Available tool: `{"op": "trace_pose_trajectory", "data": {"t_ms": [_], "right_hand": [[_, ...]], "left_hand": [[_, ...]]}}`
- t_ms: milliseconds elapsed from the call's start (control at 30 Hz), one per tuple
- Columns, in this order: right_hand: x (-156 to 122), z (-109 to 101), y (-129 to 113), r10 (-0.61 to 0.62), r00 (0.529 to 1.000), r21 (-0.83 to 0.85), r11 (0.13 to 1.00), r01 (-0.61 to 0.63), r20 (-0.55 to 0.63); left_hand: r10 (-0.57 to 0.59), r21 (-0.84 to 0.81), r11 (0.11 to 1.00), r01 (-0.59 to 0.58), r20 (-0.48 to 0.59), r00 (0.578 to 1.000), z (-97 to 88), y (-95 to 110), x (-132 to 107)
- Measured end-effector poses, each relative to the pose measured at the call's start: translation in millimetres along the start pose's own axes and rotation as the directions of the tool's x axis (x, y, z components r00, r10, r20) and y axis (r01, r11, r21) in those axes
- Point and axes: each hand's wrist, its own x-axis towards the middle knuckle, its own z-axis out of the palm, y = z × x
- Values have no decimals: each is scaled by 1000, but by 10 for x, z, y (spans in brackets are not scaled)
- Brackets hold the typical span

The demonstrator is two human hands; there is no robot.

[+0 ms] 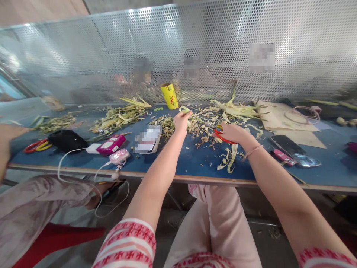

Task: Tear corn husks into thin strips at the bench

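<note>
My left hand (182,121) is closed, pinching a pale green leaf strip (195,116) that stretches to the right over the blue table (195,160). My right hand (232,133) grips red-handled scissors (221,136), their blades reaching toward that strip. Between and around both hands lie cut leaf scraps (206,128). More curled strips (230,158) rest just below my right hand.
A yellow cup (169,95) stands behind the scraps by a perforated metal screen (195,48). Phones (295,150), a pink box (111,144), a black pouch (67,139) and spare scissors (36,146) lie on the table. A person in pale clothing (33,208) sits to my left.
</note>
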Motion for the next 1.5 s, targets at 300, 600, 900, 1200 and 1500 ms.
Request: {"op": "trace_pose_trajectory", "data": {"t_ms": [300,600,900,1200,1500], "right_hand": [[60,68,-24,-14,1000,-2,1000,14,-16],[91,128,-96,13,999,3,1000,-13,-53],[21,49,-185,51,997,5,999,-51,-65],[51,75,-157,43,995,-5,999,-44,-92],[44,41,-166,61,994,-3,998,-61,-94]], "left_hand": [[24,24,999,-26,69,997,54,12,-84],[67,145,987,-72,41,997,93,-29,-132],[199,417,884,-211,74,977,67,7,-134],[299,378,865,-330,140,944,79,-27,-104],[228,405,871,-277,166,959,69,7,-132]]}}
